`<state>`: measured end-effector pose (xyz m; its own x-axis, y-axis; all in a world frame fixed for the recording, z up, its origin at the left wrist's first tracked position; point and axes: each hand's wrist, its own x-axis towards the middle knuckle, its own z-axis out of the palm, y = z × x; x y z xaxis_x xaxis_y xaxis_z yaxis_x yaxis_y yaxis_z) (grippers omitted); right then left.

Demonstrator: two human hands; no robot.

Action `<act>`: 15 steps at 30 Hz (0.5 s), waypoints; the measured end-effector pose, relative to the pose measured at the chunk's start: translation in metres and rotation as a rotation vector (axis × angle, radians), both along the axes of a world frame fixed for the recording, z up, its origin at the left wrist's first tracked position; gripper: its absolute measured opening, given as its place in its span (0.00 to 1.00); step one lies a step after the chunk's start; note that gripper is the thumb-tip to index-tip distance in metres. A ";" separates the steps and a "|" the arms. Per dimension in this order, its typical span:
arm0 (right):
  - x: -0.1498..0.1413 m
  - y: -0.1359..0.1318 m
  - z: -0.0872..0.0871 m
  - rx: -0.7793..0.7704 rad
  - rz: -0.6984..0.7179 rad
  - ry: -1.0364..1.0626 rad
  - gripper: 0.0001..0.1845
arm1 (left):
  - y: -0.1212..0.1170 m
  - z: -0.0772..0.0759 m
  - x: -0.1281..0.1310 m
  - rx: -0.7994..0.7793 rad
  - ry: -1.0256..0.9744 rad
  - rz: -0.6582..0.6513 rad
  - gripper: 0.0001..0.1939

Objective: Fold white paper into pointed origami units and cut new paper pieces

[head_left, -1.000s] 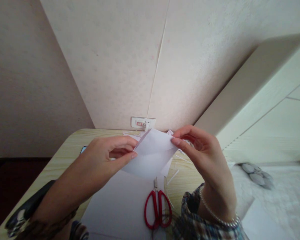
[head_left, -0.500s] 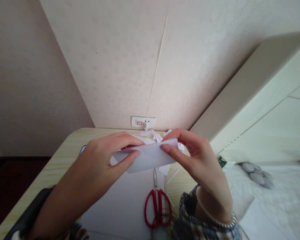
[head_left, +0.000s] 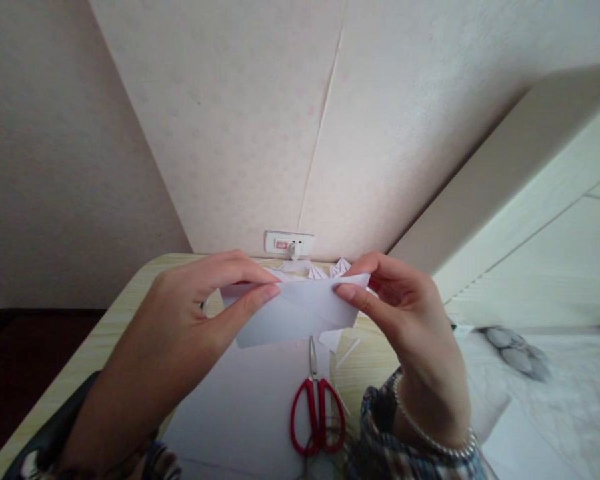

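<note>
A folded piece of white paper (head_left: 300, 310) is held up above the table between both hands. My left hand (head_left: 215, 303) pinches its upper edge left of the middle, thumb on the near face and fingers behind. Near the upper right corner, my right hand (head_left: 393, 300) grips the same edge in the same way. Below the paper lies a pair of scissors (head_left: 317, 413) with red handles, blades pointing away from me. The scissors rest partly on a large white sheet (head_left: 240, 400).
Folded paper pieces (head_left: 341, 267) sit at the table's back edge, below a wall socket (head_left: 289, 243) with a plug in it. Thin paper strips (head_left: 347, 353) lie right of the scissors. The wooden table (head_left: 140, 293) meets the wall; a white cabinet (head_left: 540, 247) stands at right.
The paper's left end has come up, so its top edge is nearly level and its near face shows more fully. My right hand has shifted slightly right.
</note>
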<state>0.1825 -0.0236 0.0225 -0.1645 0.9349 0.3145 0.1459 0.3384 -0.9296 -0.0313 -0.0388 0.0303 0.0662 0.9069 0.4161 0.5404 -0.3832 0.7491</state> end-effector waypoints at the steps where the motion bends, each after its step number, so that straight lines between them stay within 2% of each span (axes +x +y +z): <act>1: 0.000 0.000 0.000 -0.003 -0.002 0.008 0.09 | 0.000 0.000 0.000 0.008 -0.001 0.000 0.08; 9: -0.001 -0.001 -0.001 0.020 -0.030 0.026 0.09 | 0.002 -0.001 -0.003 0.072 0.034 -0.020 0.10; 15: 0.000 0.000 -0.003 0.037 -0.003 0.002 0.05 | 0.001 -0.003 -0.008 0.118 0.122 0.044 0.09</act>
<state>0.1826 -0.0233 0.0198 -0.1613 0.9229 0.3496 0.1447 0.3725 -0.9167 -0.0396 -0.0377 0.0273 0.0838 0.8553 0.5113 0.6425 -0.4386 0.6283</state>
